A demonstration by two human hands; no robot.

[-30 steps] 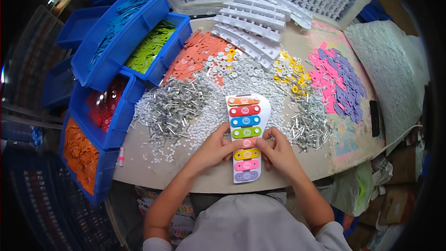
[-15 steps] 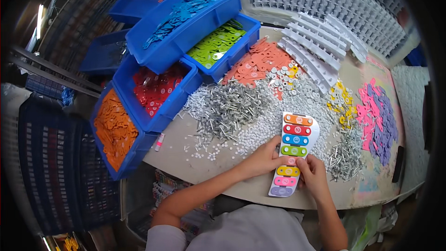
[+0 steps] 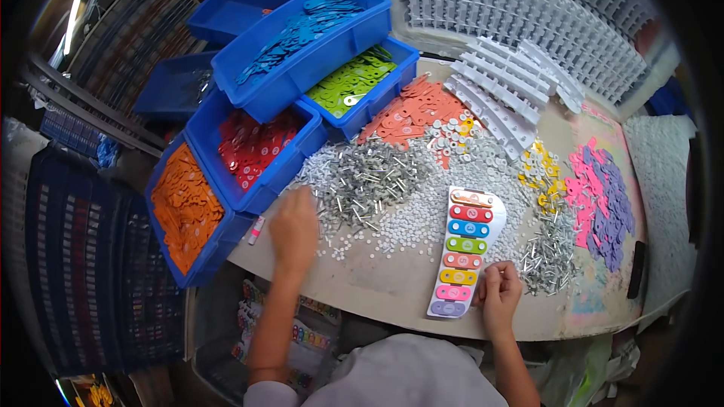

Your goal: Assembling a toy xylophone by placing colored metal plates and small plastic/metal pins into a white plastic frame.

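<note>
A toy xylophone (image 3: 477, 237) with a white base and a column of coloured bars lies at the table's near edge, slightly slanted. White round caps sit on the ends of its upper bars. My right hand (image 3: 499, 294) rests against its lower right edge, fingers curled and pinched together; whatever they hold is hidden. Off to the left, my left hand (image 3: 295, 230) is over the table beside the heap of metal pins (image 3: 369, 181). Motion blur smears its fingers. Small white caps (image 3: 411, 230) spread between that heap and the xylophone.
Blue bins hold orange bars (image 3: 187, 203), red bars (image 3: 256, 147), green bars (image 3: 351, 83) and blue bars (image 3: 305, 34). Coral bars (image 3: 411, 109) and white bases (image 3: 498, 87) lie at the back. Yellow bars (image 3: 541, 177), more pins (image 3: 550, 252), pink bars (image 3: 584, 188) and purple bars (image 3: 611, 211) are right.
My left hand has let go of the xylophone and swung left to the pin heap. My right hand has drawn slightly down from the middle bars. The whole view has shifted a little.
</note>
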